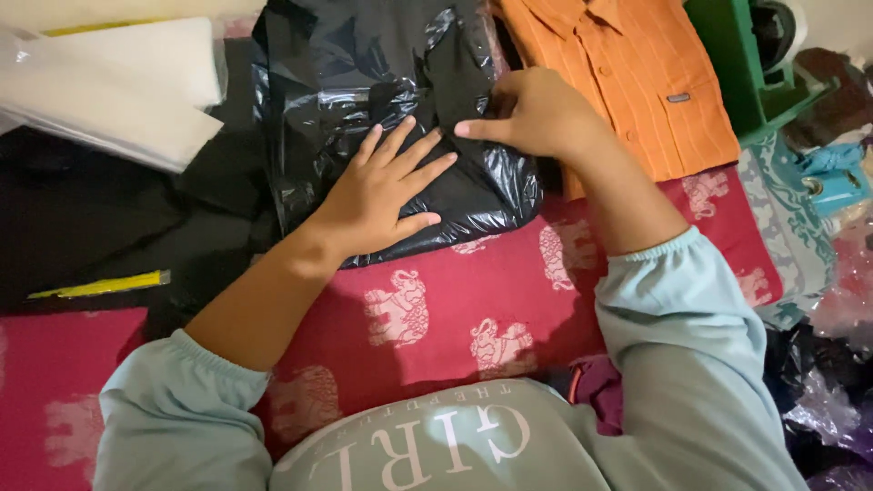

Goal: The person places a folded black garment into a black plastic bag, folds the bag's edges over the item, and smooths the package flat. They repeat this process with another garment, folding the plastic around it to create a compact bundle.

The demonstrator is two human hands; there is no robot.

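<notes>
A black garment packed in a clear plastic bag (364, 73) lies on a red cloth with pale elephant prints (473, 300). My left hand (377, 195) rests flat on the bag's lower part, fingers spread. My right hand (532, 114) presses on the bag's right edge with its fingers curled and the forefinger pointing left along a fold. Neither hand lifts the bag. A folded orange striped shirt (627, 82) lies just right of the bag, partly under my right hand.
White plastic sheets or bags (118, 86) lie at the upper left over dark cloth (100, 227) with a yellow strip (100, 285). A green plastic object (741, 64), a patterned teal cloth (787, 227) and a blue item (841, 177) crowd the right side.
</notes>
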